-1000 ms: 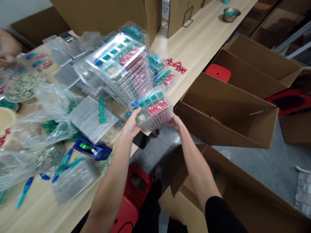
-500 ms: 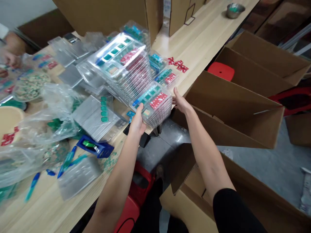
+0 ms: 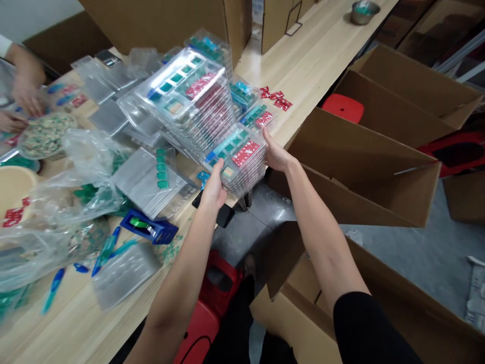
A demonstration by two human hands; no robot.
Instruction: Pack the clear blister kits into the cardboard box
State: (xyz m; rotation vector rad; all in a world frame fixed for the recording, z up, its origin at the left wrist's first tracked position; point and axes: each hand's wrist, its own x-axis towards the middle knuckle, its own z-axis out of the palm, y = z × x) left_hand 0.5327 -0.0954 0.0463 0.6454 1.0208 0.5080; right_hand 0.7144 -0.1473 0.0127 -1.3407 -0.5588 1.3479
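Observation:
A short stack of clear plastic blister packs with teal and red pieces inside sits at the wooden table's near edge. My left hand grips its near left corner, thumb on top. My right hand presses against its far right side, fingers wrapped round the edge. Just behind it leans a taller stack of the same packs.
Open cardboard boxes stand right of the table and below my arms. A blue tape dispenser, plastic bags, loose trays and teal pens lie at left. Another person's hands work at far left. A metal bowl sits far back.
I have carried the short stack from beyond the table edge back up onto it. My right hand came out from under the stack, opened, then closed on its right side.

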